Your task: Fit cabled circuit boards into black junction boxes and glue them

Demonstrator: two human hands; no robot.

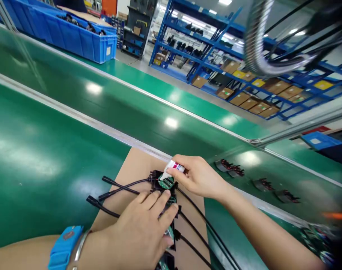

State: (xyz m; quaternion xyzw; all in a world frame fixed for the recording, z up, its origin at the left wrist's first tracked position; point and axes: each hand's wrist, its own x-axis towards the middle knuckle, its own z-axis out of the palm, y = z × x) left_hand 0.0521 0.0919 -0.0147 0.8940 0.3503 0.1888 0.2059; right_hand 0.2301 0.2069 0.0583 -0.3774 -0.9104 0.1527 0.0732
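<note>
My right hand (197, 174) is closed around a small white glue bottle (171, 168) with a red and purple label. The bottle tilts down, its nozzle at a round green circuit board (166, 182) in a black housing (154, 175). Over the neighbouring housings my left hand (144, 225) lies flat with fingers stretched, covering much of them. Another green board (171, 202) shows beside its fingertips. Black cables (196, 205) run out of the housings on both sides, and some end in black connectors (94, 201). Under the row is a cardboard sheet (128, 165).
Green work surface (32, 150) surrounds the cardboard. Metal parts with dark wires (229, 168) lie on the conveyor to the right. Blue bins (75, 35) stand at the far left, and a metal hose (256, 45) hangs at upper right. Blue shelving (193, 56) holds boxes behind.
</note>
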